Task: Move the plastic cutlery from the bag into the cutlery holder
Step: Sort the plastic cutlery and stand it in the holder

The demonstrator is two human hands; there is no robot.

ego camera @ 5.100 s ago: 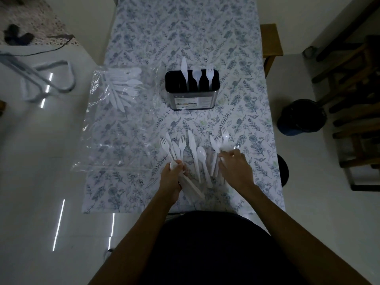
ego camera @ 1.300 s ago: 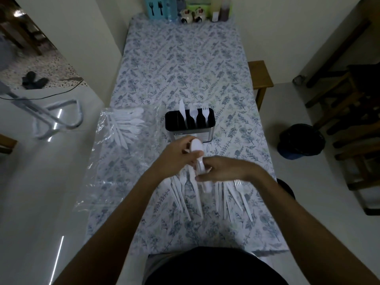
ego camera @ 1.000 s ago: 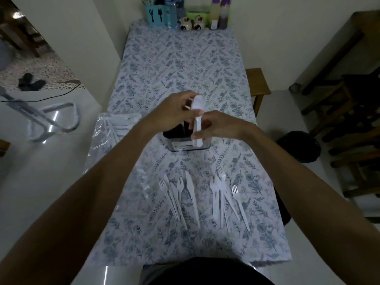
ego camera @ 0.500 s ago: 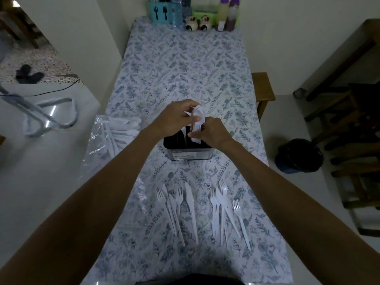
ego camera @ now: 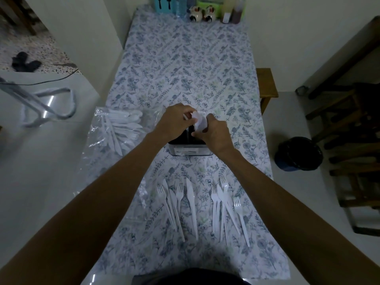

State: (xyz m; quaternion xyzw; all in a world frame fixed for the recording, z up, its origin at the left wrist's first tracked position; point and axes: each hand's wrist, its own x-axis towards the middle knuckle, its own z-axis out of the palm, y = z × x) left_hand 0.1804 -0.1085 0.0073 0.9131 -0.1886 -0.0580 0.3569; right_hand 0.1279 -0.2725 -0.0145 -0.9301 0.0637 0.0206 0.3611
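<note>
Both hands meet over the cutlery holder [ego camera: 188,150], which stands mid-table: the left hand [ego camera: 174,122] and the right hand [ego camera: 213,132] have their fingers curled around a bunch of white spoons [ego camera: 199,121] being lowered into it. The job looks partly done (perhaps under half). Loose forks and knives [ego camera: 191,204] lie near the table's front edge, and more cutlery sits in the bag [ego camera: 115,130] at its left edge.

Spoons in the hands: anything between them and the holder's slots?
Nothing visible does. Both the left hand and the right hand hold the white spoons directly over the black cutlery holder; its compartments are mostly hidden by the hands themselves.
</note>
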